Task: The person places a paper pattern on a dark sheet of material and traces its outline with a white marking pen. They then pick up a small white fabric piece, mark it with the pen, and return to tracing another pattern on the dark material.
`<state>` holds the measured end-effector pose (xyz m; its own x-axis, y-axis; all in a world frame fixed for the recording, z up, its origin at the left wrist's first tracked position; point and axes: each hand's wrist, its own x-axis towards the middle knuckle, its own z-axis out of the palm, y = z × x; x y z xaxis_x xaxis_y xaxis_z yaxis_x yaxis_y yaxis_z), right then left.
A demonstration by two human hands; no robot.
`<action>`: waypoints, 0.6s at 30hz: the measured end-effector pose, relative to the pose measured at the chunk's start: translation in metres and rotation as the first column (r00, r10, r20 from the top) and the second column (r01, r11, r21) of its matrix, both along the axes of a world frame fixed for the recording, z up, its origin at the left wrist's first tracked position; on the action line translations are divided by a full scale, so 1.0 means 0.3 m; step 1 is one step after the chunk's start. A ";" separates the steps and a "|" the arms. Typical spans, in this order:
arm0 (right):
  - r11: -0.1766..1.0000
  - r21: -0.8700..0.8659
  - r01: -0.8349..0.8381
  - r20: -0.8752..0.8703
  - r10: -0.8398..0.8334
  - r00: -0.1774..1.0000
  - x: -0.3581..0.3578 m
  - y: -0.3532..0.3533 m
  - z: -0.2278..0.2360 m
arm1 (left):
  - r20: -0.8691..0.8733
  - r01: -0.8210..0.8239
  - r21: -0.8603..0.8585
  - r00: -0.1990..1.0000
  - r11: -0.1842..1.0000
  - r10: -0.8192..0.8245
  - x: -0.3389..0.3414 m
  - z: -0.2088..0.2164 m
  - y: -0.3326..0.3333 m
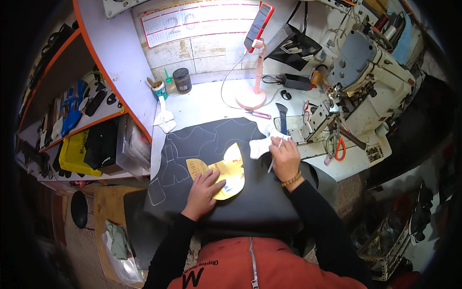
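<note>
My left hand (203, 191) lies with fingers spread on a yellow paper pattern piece (235, 182), pressing it against a black leather-like sheet (262, 207). The pattern has curved, lobed edges and some print. White outlines of several shapes are drawn on the sheet's left and far parts. In my right hand (287, 158), a slim pale pen (271, 166) is pinched, its lower end pointing down at the sheet, right of the pattern. A white pattern piece (259, 149) lies partly beneath the right hand's fingers. Whether the pen's tip touches the sheet I cannot tell.
A sewing machine (368, 72) stands at the right, with orange-handled scissors (340, 149) near it. A pink phone stand (251, 98), a dark-handled tool (282, 118) and jars (182, 80) are at the back. Shelves (101, 113) rise on the left.
</note>
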<state>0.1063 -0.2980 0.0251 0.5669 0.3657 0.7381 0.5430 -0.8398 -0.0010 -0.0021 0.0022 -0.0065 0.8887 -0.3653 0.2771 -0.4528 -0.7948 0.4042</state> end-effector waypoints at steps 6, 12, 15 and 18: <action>0.998 0.021 -0.065 -0.224 0.068 0.972 -0.255 0.055 -0.083 | -0.006 0.001 -0.006 1.000 1.000 -0.001 0.003 -0.021 0.005; 0.993 0.116 -0.038 -0.222 0.063 0.973 -0.268 0.080 -0.158 | -0.017 -0.005 -0.029 1.000 1.000 0.004 0.002 -0.023 0.004; 0.989 0.144 -0.045 -0.210 0.075 0.975 -0.261 0.080 -0.174 | -0.020 -0.007 -0.019 1.000 1.000 0.007 0.001 -0.026 0.006; 0.985 0.164 -0.055 -0.191 0.087 0.978 -0.259 0.077 -0.182 | -0.028 -0.013 -0.030 1.000 0.999 0.012 -0.001 -0.027 0.002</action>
